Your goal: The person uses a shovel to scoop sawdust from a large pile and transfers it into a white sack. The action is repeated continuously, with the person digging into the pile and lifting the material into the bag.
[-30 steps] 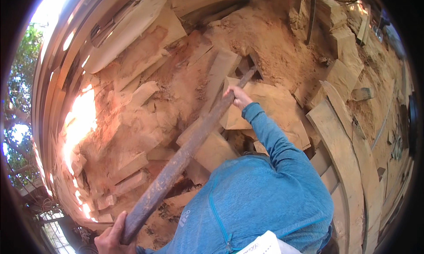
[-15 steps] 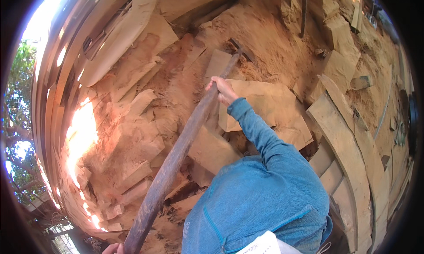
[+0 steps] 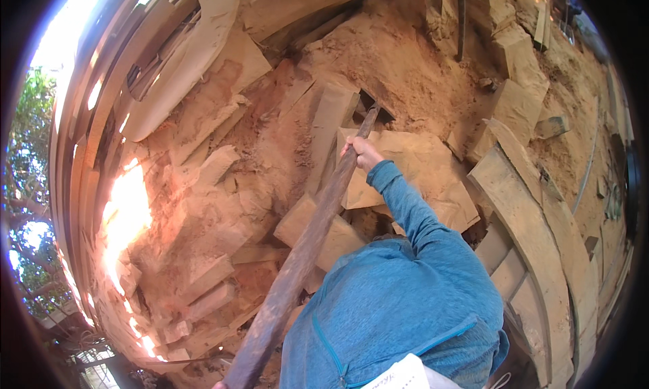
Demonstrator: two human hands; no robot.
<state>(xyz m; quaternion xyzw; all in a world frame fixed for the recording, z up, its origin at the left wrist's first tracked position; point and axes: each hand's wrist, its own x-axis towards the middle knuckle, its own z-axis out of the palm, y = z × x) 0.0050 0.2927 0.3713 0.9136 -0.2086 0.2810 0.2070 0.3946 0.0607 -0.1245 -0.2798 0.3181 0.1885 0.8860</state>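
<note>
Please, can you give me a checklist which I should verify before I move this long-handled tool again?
1. Right hand closed around the wooden handle: ok, it grips near the tool head.
2. Left hand secure on the handle: cannot tell, only a sliver shows at the lower edge.
3. Tool head in view: ok, it shows at the upper end of the handle.
4. Tool head free of the soil: cannot tell, contact is unclear.
5. Ground around the handle free of loose pieces: not ok, tan slabs lie on both sides.
6. Footing: cannot tell, the feet are not visible.
</note>
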